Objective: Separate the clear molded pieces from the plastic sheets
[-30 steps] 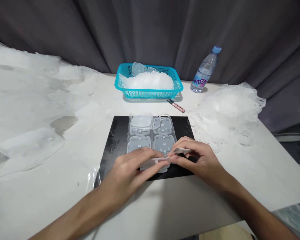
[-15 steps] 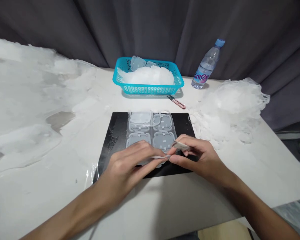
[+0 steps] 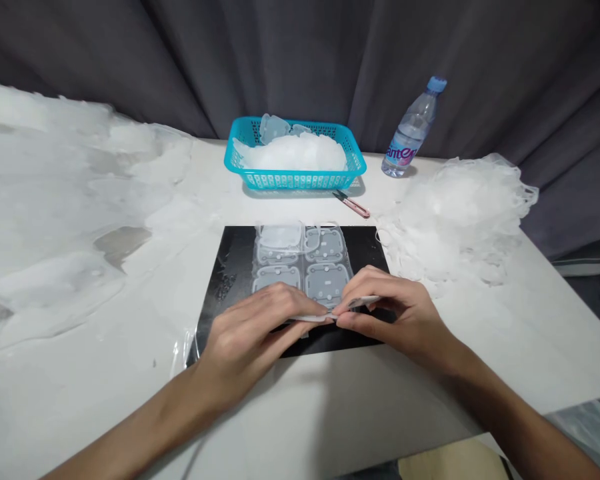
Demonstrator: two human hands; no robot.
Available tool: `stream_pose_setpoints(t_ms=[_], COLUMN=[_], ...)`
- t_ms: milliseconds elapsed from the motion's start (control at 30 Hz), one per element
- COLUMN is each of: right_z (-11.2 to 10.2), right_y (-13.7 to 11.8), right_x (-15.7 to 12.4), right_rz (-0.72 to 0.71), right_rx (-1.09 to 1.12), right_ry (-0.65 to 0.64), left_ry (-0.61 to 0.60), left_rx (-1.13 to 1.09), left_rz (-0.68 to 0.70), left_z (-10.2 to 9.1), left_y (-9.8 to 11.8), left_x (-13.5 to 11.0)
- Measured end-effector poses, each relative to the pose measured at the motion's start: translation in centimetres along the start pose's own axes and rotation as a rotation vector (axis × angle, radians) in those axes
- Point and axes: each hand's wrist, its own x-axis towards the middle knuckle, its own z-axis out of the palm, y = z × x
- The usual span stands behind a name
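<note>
My left hand [image 3: 260, 323] is closed, pinching a thin translucent plastic piece [image 3: 307, 318] edge-on between thumb and fingers. At that piece's right end, the thumb and forefinger of my right hand [image 3: 393, 303] are pressed together on it. Another flat whitish strip [image 3: 364, 301] sits within my right hand's fingers; its kind is unclear. Under the hands, a translucent sheet of moulded rounded-square panels [image 3: 327, 277] lies on a black mat [image 3: 220, 293]. A loose clear panel [image 3: 280, 237] rests on the sheet's far left part. My fingers hide the sheet's near edge.
A blue basket [image 3: 300, 180] holds white translucent pieces. Pink-handled thread snips [image 3: 353, 204] lie in front of it. A water bottle [image 3: 407, 137] stands to the right, near a heap of clear scraps [image 3: 470, 207]. Stacked translucent sheets [image 3: 55, 200] cover the table's left side.
My hands have shifted slightly, and the pinched piece now shows longer between them. The strip in my right hand has tilted to a thinner edge. The loose objects stay in place.
</note>
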Motion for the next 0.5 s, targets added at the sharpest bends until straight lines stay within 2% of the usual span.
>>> stream_pose_setpoints(t_ms=[167,300,400,500], right_z=[0.2,0.3,0.1,-0.3], right_y=[-0.4,0.0,0.9,1.8], right_x=[0.0,0.2,0.3,0.1], right_rz=[0.029,0.098,0.182,0.152], right_rx=[0.004,-0.008,-0.162,-0.382], right_ry=[0.0,0.033,0.14,0.167], left_ry=[0.01,0.008,0.011,0.028], left_rx=[-0.052,-0.102,-0.11,-0.104], left_rz=[-0.036,-0.127,-0.232,-0.256], left_z=[0.2,0.4,0.6,0.7], left_y=[-0.3,-0.4,-0.2,0.0], left_x=[-0.1,-0.2,-0.2,0.0])
